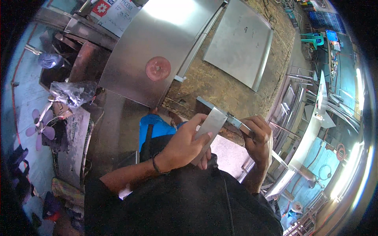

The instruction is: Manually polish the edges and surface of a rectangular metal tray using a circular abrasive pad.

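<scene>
By workbench point(197, 87), left hand point(185, 146) curled around metal plate point(214, 122), right hand point(258, 135) closed on bar point(235, 121).

A rough wooden workbench point(193, 92) bears a smooth, satin-grey metal panel point(240, 43); at its left gleams a glossy metal sheet point(132, 55), by its near edge a dull metal strip point(212, 125).

1. Tabletop point(189, 93): mottled brown and tan.
2. Flat metal piece point(214, 121), by the tabletop's near edge: silver-grey.
3. Panel point(239, 45) on the tabletop: dull grey, small dark marks.
4. Disc point(158, 69), left of the tabletop's bare part: dusty red.
5. Fan blades point(48, 132), far left of the tabletop: mauve.
6. Stool point(317, 37), right of the tabletop: turquoise green.
</scene>
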A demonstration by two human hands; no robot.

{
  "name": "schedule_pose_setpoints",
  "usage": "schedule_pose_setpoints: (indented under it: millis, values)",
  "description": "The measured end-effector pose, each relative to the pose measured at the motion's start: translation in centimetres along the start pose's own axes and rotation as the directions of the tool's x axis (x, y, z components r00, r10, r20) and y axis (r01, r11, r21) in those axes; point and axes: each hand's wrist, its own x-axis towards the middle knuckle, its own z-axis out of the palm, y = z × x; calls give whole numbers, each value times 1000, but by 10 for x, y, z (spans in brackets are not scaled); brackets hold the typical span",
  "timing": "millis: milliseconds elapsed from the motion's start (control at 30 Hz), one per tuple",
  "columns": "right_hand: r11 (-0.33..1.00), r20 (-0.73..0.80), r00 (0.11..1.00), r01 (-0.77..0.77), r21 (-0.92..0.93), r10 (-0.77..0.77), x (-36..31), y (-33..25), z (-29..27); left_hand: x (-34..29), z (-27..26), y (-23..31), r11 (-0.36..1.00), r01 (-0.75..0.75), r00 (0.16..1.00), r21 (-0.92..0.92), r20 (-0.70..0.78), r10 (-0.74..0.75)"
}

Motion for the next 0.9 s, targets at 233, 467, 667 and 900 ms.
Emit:
schedule_pose_setpoints:
  millis: [233, 467, 667, 900]
  values:
    - [1000, 2, 1000, -1, 7, 1, -2, 1, 2, 7, 0, 2, 999, -41, 999, 25, -23, 42]
    - [1000, -2, 1000, -13, -9, 13, -2, -2, 1, 3, -1, -3, 993, -70, 997, 93, -32, 73]
    - [999, 9, 999, -37, 3, 37, -2, -1, 1, -1, -2, -1, 1000, -14, 999, 1, -44, 14]
    - [1000, 0, 1000, 2, -1, -2, -1, 2, 1, 0, -2, -5, 1000, 13, 998, -6, -55, -14]
